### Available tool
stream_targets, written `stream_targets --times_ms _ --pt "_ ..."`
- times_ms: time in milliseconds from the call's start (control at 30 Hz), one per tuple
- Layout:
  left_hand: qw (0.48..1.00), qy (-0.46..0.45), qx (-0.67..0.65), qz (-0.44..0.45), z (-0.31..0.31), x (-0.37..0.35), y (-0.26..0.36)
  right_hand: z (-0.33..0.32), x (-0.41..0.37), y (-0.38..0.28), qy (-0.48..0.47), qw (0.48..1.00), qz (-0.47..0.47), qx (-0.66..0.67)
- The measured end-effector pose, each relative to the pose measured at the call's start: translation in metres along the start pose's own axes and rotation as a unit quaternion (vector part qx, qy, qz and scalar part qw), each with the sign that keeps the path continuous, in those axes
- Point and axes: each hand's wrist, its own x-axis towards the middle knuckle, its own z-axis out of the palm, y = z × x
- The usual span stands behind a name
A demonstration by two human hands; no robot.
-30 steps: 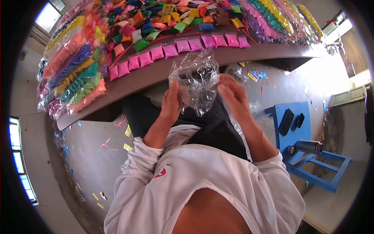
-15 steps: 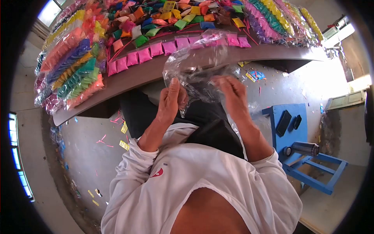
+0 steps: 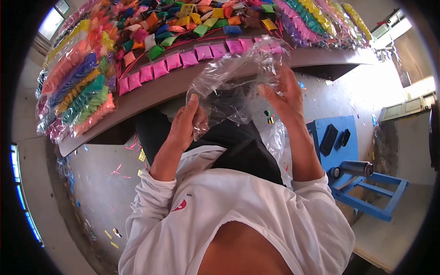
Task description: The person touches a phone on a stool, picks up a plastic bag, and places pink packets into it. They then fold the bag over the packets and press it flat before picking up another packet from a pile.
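Observation:
A crumpled clear plastic bag (image 3: 224, 75) is stretched between my two hands above my lap, near the table's front edge. My left hand (image 3: 184, 123) pinches its lower left side, thumb pointing up. At the bag's right side my right hand (image 3: 286, 94) grips it, thumb apart and fingertips partly hidden by the clear film. Just beyond the bag, a strip of joined pink packets (image 3: 174, 61) lies along the edge of the brown table (image 3: 98, 124). Part of that strip shows through the plastic.
Stacks of bagged colourful packets (image 3: 87, 87) stand at the table's left, more (image 3: 316, 23) at its right. Loose packets (image 3: 183, 23) are heaped in the middle. To my right, a blue stool (image 3: 341, 151) bears a phone (image 3: 329, 140), a small black object and a bottle (image 3: 357, 168).
My hands have moved apart, the left to the left, the right up and to the right. The bag between them is spread wider.

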Motion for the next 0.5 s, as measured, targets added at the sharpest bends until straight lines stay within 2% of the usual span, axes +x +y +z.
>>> stream_targets --times_ms 100,200,300,400,500 --pt "0.998 -0.015 0.058 -0.019 0.004 0.000 -0.005 0.005 0.011 -0.018 -0.023 0.975 0.045 0.217" --pt "0.996 -0.040 0.076 -0.013 0.001 0.005 -0.018 -0.007 0.030 -0.022 -0.030 0.982 0.152 0.111" --pt "0.996 -0.027 0.087 -0.012 -0.005 0.007 -0.032 -0.007 0.041 -0.025 -0.013 0.993 0.086 0.076" --pt "0.994 -0.019 0.111 -0.003 -0.012 0.006 -0.029 -0.020 0.050 -0.025 -0.107 0.993 -0.009 0.045" --pt "0.988 0.000 0.155 0.024 -0.015 0.006 -0.018 -0.029 0.061 -0.033 -0.210 0.975 -0.039 0.060"
